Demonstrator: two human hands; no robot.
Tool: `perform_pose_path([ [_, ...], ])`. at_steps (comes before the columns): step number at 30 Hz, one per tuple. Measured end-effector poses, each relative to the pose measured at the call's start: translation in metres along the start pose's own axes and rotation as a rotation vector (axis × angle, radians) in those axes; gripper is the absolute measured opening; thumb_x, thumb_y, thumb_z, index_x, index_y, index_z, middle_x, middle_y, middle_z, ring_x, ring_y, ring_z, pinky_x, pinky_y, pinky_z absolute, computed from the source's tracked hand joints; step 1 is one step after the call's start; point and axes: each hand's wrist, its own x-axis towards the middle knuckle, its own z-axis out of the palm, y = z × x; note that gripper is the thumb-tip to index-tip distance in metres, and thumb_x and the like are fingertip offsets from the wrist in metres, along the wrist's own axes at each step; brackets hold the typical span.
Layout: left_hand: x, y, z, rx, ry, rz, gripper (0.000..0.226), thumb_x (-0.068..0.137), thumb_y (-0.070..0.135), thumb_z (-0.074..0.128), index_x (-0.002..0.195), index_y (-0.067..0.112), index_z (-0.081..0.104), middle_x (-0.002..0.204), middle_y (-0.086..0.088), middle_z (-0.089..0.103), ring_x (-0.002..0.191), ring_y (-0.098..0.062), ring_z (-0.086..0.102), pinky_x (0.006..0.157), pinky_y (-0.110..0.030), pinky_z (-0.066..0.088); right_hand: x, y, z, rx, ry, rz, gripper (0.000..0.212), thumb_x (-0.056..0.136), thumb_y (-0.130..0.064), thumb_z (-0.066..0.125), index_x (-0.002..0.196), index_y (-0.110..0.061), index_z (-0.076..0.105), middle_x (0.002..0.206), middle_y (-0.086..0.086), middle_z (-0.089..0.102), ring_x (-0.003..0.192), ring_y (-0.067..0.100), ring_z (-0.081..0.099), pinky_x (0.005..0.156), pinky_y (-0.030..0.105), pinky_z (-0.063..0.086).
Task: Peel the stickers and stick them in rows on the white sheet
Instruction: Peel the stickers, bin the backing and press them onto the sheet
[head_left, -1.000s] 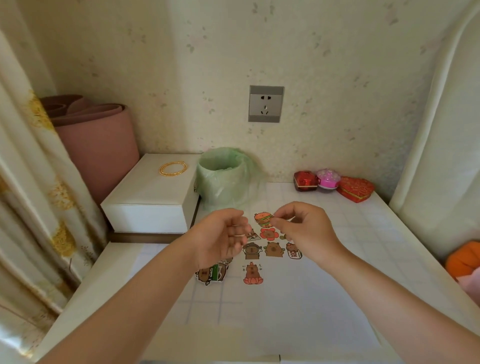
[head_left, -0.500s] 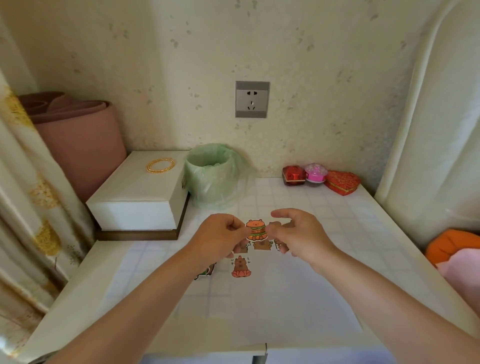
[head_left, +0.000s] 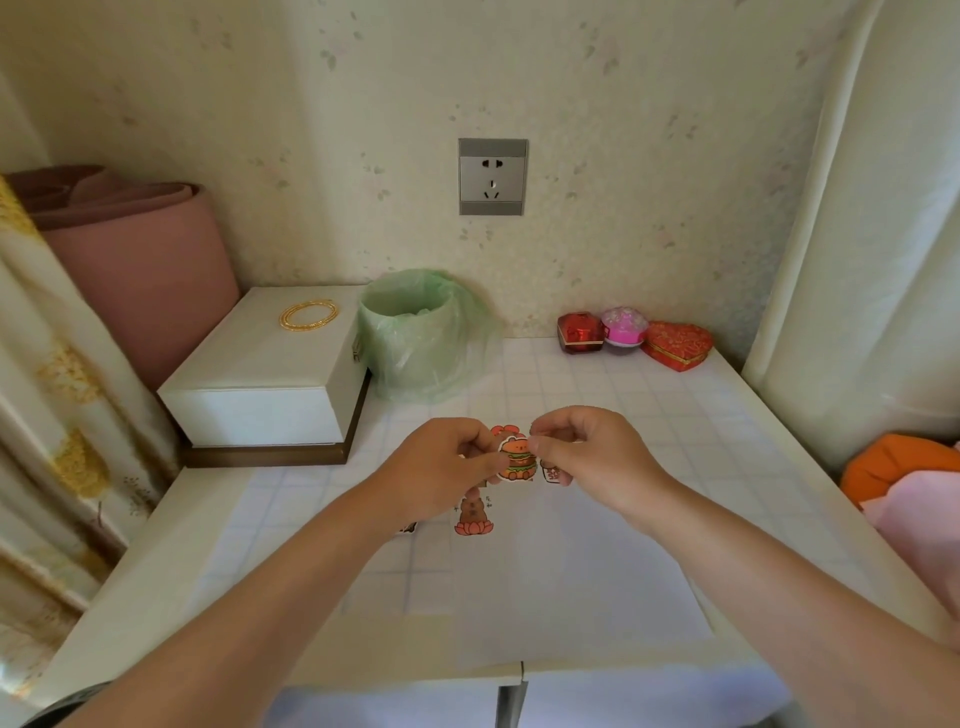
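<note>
A burger-shaped sticker (head_left: 516, 458) hangs in the air above the white sheet (head_left: 571, 577). My left hand (head_left: 441, 467) pinches its left edge and my right hand (head_left: 587, 452) pinches its upper right edge. Several cartoon stickers lie stuck on the sheet below, among them a brown animal on a pink flower (head_left: 474, 514) and a red-lettered one (head_left: 551, 472). My hands hide most of the other stickers. A small dark sticker (head_left: 408, 528) peeks out under my left wrist.
A green-lined bin (head_left: 415, 332) stands behind the hands. A white box (head_left: 270, 374) with a gold bangle (head_left: 309, 314) sits at the left. Small red and pink gift boxes (head_left: 631, 335) line the back wall. Orange and pink cloth (head_left: 904, 483) lies at the right edge.
Both hands brought the burger sticker up off the sheet and hold it between them; the camera view shifted slightly back and down.
</note>
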Motion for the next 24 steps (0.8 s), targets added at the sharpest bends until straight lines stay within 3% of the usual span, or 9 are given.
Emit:
perform_pose_path([
  [3, 0.0, 0.0, 0.0, 0.001, -0.007, 0.017, 0.006, 0.094, 0.022, 0.066, 0.089, 0.018, 0.068, 0.075, 0.009, 0.072, 0.062, -0.009, 0.064, 0.046, -0.01, 0.041, 0.0, 0.0, -0.001, -0.009, -0.02, 0.002, 0.004, 0.089, -0.022, 0.074, 0.092, -0.02, 0.076, 0.073, -0.005, 0.071, 0.059, 0.01, 0.06, 0.066, 0.026, 0.052],
  [8, 0.002, -0.002, -0.001, -0.114, 0.049, -0.067, 0.012, 0.094, 0.022, 0.065, 0.087, 0.019, 0.075, 0.083, -0.004, 0.076, 0.061, -0.008, 0.063, 0.049, -0.016, 0.048, 0.001, 0.001, -0.007, -0.009, -0.016, 0.003, 0.009, 0.092, -0.018, 0.071, 0.091, -0.012, 0.077, 0.069, 0.004, 0.069, 0.049, 0.004, 0.056, 0.054, 0.013, 0.044],
  [12, 0.006, -0.003, -0.001, -0.228, 0.076, -0.125, 0.006, 0.092, 0.018, 0.068, 0.093, 0.018, 0.074, 0.09, -0.007, 0.077, 0.064, -0.009, 0.067, 0.056, -0.022, 0.056, 0.007, 0.004, -0.014, -0.018, 0.056, 0.039, 0.01, 0.092, -0.015, 0.07, 0.086, -0.011, 0.076, 0.055, -0.007, 0.064, 0.045, 0.007, 0.054, 0.048, 0.014, 0.041],
  [14, 0.012, -0.013, -0.005, -0.015, 0.147, -0.079, 0.018, 0.092, 0.022, 0.067, 0.11, 0.022, 0.07, 0.094, 0.001, 0.075, 0.074, -0.007, 0.068, 0.063, -0.019, 0.052, 0.009, 0.006, -0.02, -0.032, 0.054, 0.079, 0.01, 0.093, -0.015, 0.069, 0.086, -0.01, 0.075, 0.057, -0.001, 0.063, 0.048, 0.011, 0.052, 0.044, 0.014, 0.037],
  [17, 0.012, -0.022, -0.012, 0.305, 0.151, 0.015, 0.026, 0.095, 0.026, 0.062, 0.121, 0.03, 0.066, 0.109, 0.014, 0.068, 0.089, 0.0, 0.059, 0.073, -0.012, 0.042, 0.007, 0.005, -0.024, -0.1, -0.095, 0.195, 0.01, 0.091, -0.018, 0.071, 0.09, -0.009, 0.075, 0.07, 0.004, 0.067, 0.05, 0.012, 0.047, 0.044, 0.02, 0.031],
  [21, 0.008, -0.029, -0.013, 0.558, -0.039, 0.081, 0.04, 0.09, 0.042, 0.066, 0.129, 0.035, 0.06, 0.126, 0.016, 0.058, 0.115, -0.007, 0.049, 0.092, -0.023, 0.039, 0.003, 0.003, -0.01, -0.214, -0.244, 0.244, 0.013, 0.09, -0.02, 0.071, 0.09, -0.009, 0.076, 0.066, -0.001, 0.067, 0.048, 0.012, 0.038, 0.047, 0.024, 0.027],
  [24, 0.006, -0.034, -0.01, 0.711, -0.139, 0.13, 0.053, 0.081, 0.058, 0.069, 0.128, 0.036, 0.059, 0.125, 0.013, 0.055, 0.118, -0.014, 0.043, 0.098, -0.034, 0.041, 0.006, 0.002, -0.002, -0.294, -0.266, 0.223, 0.016, 0.09, -0.025, 0.072, 0.09, -0.01, 0.077, 0.051, -0.011, 0.06, 0.038, 0.006, 0.037, 0.044, 0.021, 0.025],
])
